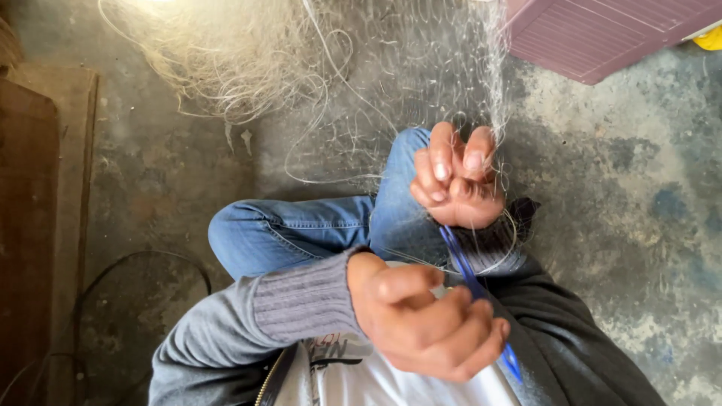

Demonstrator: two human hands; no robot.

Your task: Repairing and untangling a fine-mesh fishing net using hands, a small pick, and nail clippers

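My left hand (425, 323) is closed around a thin blue netting needle (460, 262), which runs from under my right hand down past my left fingers. Higher up, my right hand (455, 180) pinches strands of a fine pale fishing net (492, 83) between thumb and fingers. The net hangs taut from above into that pinch, and more of it lies bunched on the floor (241, 60). Both hands are over my folded legs in blue jeans (301, 229). A pale line loops around my right cuff.
I sit on a stained concrete floor (632, 203). A brown wooden board (45, 195) lies along the left edge. A mauve slatted panel (602, 30) and a yellow object (711, 37) are at the top right. A black cable (154, 258) curves on the floor at left.
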